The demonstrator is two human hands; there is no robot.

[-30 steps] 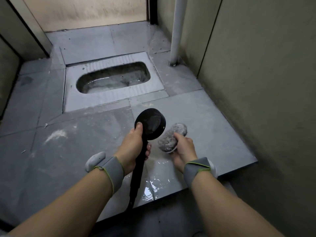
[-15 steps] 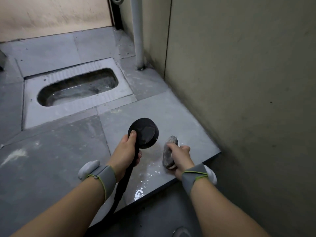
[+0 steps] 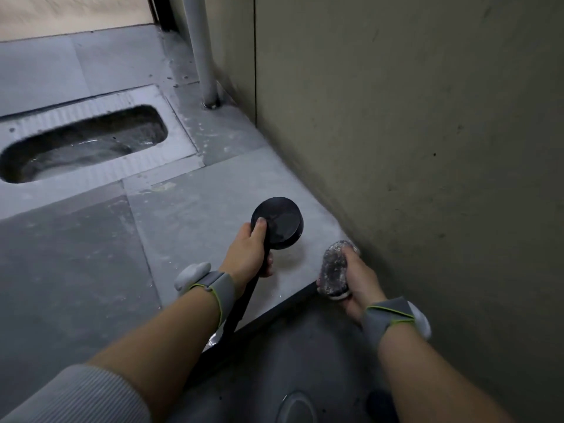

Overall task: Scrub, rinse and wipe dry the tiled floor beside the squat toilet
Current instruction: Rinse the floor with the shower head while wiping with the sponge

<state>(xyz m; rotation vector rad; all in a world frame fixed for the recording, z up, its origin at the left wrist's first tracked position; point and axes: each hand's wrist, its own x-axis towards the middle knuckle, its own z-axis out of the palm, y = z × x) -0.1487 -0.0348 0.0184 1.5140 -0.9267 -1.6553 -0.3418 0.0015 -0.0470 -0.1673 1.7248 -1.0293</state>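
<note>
Fingers first: those of the left hand (image 3: 248, 254) are curled round the neck of the round black plastic shower head (image 3: 277, 222), thumb laid up on its back, while the right hand (image 3: 355, 277) wraps a grey, lather-crusted oval scrubbing pad (image 3: 334, 270).

Taking the raised step edge (image 3: 293, 300) as the landmark, the grey metal squat toilet pan (image 3: 91, 148) lies well beyond it, far to the left. The shower head hovers just beyond the edge with its face turned down; its handle and hose run back across the edge toward the person. The pad sits at the edge's right end, hard by the wall (image 3: 396, 148), its long axis running from the person toward that wall.

The grey tiled floor (image 3: 198, 215) looks dull and streaked with only a small wet gleam near the edge, so I judge scrubbing under way, with most rinsing and all wiping dry still to come.
</note>
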